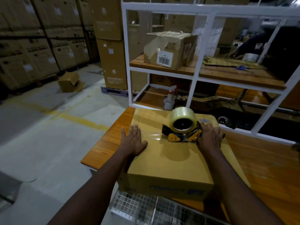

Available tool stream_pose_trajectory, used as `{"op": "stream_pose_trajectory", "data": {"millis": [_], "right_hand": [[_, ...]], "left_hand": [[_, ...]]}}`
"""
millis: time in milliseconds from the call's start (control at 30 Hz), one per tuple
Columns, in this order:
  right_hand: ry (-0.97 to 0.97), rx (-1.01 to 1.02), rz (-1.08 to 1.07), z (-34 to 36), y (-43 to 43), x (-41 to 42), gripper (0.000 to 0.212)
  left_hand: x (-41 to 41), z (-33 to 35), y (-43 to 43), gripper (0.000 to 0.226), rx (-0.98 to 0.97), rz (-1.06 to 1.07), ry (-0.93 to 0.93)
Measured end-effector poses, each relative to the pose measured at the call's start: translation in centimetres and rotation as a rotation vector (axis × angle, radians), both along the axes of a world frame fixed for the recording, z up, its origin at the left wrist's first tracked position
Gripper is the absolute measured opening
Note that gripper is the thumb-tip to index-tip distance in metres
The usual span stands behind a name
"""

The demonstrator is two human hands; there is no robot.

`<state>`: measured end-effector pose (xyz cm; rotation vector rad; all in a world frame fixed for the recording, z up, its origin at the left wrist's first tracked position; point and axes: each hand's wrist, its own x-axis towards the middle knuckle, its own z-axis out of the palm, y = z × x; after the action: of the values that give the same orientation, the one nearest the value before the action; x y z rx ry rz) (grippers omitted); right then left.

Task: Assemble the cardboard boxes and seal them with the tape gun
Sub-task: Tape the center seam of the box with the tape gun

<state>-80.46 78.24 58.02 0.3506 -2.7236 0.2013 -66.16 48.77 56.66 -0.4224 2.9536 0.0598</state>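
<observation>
From the head view, the cardboard box (162, 161) lies closed and flat-topped on the wooden table (105, 143), with its near side wall facing me and blue print along that wall.

My left grip (134, 140) is open. It lies palm down on the left part of the box top, fingers straight and spread, the fingertips reaching the box's left edge.

My right grip (210, 137) is closed round the handle end of the tape gun (181, 132), fingers curled over it, on the right part of the box top. The gun stands on the box lid, its yellow blade guards down against the cardboard. Its roll of clear tape (182, 118) rises above the lid.

A clear tape strip (151, 135) runs across the box top from the gun toward my left grip.

Behind the box stands a white rack (194, 75). A spray bottle (169, 98) sits low in it just beyond the box's far edge. A crumpled taped carton (168, 49) rests on a shelf higher above.

A wire mesh basket (138, 207) lies below the box's near wall.

Far left of the box, a small carton (69, 82) sits tipped on the floor.
</observation>
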Motion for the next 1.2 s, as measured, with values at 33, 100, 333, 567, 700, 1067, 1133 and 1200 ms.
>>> {"op": "stream_pose_trajectory", "data": {"millis": [33,100,333,567,700,1067,1133,1200], "right_hand": [[0.0,0.014,0.006,0.1,-0.1,0.0,0.042],[0.003,0.038,0.015,0.3,-0.2,-0.2,0.042],[0.003,0.003,0.033,0.3,0.6,-0.3,0.037],[0.004,-0.045,0.024,0.4,7.5,-2.5,0.042],[-0.028,-0.111,0.017,-0.6,11.0,-4.0,0.038],[-0.057,-0.181,-0.058,-1.8,9.8,-3.0,0.027],[-0.042,-0.221,-0.075,-2.1,8.6,-2.0,0.021],[-0.038,-0.225,-0.099,-2.4,7.0,-0.8,0.018]], "left_hand": [[-0.5,0.0,1.2,0.078,0.01,-0.013,-0.004],[-1.5,-0.3,3.7,0.077,0.041,-0.049,-0.013],[-2.3,-1.2,4.9,0.078,0.024,-0.001,0.009],[-2.4,-0.7,4.8,0.075,0.005,0.002,-0.026],[-2.2,-0.7,4.7,0.078,0.002,0.003,-0.013],[-4.6,-0.5,11.2,0.078,0.047,-0.112,-0.022],[-5.7,-0.9,13.1,0.079,0.064,-0.168,-0.03],[-6.4,-1.2,13.1,0.08,0.064,-0.178,-0.016]]}}
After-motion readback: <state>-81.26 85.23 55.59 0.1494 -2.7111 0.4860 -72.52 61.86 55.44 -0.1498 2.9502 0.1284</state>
